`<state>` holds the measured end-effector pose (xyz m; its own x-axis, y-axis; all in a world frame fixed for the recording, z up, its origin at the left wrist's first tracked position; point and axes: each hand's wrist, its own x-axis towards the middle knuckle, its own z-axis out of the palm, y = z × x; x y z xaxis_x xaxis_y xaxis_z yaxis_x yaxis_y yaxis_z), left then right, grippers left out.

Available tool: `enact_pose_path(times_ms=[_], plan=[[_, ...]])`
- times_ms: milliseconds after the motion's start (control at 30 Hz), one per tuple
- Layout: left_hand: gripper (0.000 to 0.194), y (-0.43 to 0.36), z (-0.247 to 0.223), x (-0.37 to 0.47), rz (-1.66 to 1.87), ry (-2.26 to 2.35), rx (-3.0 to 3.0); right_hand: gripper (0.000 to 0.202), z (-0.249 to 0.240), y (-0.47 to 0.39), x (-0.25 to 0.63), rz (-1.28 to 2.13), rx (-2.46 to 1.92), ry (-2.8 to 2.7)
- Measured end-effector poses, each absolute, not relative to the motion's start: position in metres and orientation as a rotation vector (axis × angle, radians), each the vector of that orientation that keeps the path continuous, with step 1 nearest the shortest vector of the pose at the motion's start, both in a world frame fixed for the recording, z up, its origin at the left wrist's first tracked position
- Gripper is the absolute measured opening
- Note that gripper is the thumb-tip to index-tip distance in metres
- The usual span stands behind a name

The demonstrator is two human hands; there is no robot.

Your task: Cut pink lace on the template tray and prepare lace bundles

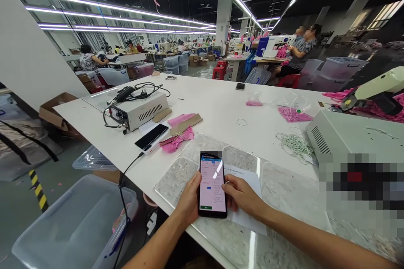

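A dark smartphone (213,189) with a lit screen of text and small buttons is held upright in front of me. My left hand (190,197) is closed around its left edge. At the right edge, my right hand (241,195) has its thumb and curled fingers against the phone; the fingers behind it are partly hidden. Beneath the right hand lies a printed white sheet of paper (252,180), on a grey marbled mat (280,193). Left of the mat are a second phone (151,138), lying flat with a cable at its end, and a tied pink fabric bundle (176,139).
A grey metal box unit (142,111) with coiled black cables stands at the left of the white table (214,101). At right are another grey machine (356,134), tangled pale green cords (295,145) and bagged pink pieces (293,114). A clear plastic bin (75,218) sits below left.
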<state>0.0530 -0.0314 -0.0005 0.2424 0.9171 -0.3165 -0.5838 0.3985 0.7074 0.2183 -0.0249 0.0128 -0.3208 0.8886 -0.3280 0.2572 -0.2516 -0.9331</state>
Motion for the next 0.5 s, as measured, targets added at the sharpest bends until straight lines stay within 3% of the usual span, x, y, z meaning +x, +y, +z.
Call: enact_pose_path(times_ms=[500], plan=[[0.04,-0.0337,0.0007,0.0539,1.101,0.787,0.509,0.027,0.0107,-0.0232,0.2196,1.659,-1.354,-1.442]])
